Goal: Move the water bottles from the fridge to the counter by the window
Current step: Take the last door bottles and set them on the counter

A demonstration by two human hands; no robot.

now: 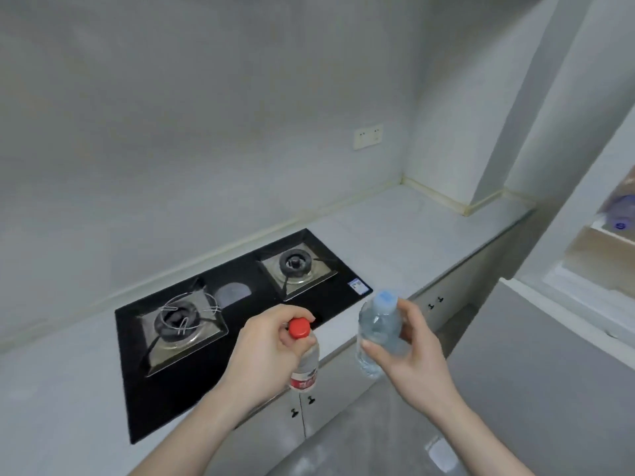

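Fridge [591, 269]: at 3 o'clock, cut off by the frame edge; contents blurred, one bluish bottle-like shape inside, hard to make out.
Red-cap bottle [304, 359]: clear, red label, neck gripped by left hand [264, 352], body partly hidden.
Blue-cap bottle [376, 334]: clear, unlabelled, gripped by right hand [412, 352].
Both held above the table [395, 235] edge, at 3 o'clock from the hob [240, 304].

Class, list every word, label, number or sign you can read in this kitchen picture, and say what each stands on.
Nothing here reads clearly.
Red label on the red-capped bottle held by the left hand: print too blurred.
Sticker at the hob corner: too small.
Mark on the fridge container: blurred, unreadable.
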